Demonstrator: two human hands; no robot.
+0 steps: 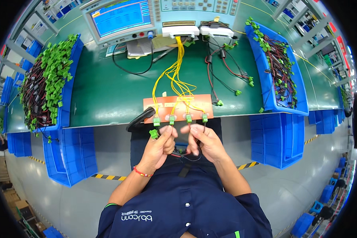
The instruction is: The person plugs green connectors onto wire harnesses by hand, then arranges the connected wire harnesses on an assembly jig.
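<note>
At the table's front edge lies an orange board [162,101] with a row of green terminal connectors [171,119], fed by yellow wires [178,59]. Just below the row, my left hand [161,146] is closed in a pinch on a wire harness [192,159] of black and red leads. A loose green plug [153,134] sticks out beside its thumb. My right hand [206,142] has its fingers curled round the harness's wires below the right-hand connectors, slightly blurred. The harness sags between both hands; its ends inside the fingers are hidden.
A blue bin [76,65] heaped with green-plugged harnesses stands left, another blue bin [301,87] right. A test instrument [123,20] with a screen stands behind. A black-handled object [141,119] touches the board's left end. Loose leads [210,75] lie right of the yellow wires.
</note>
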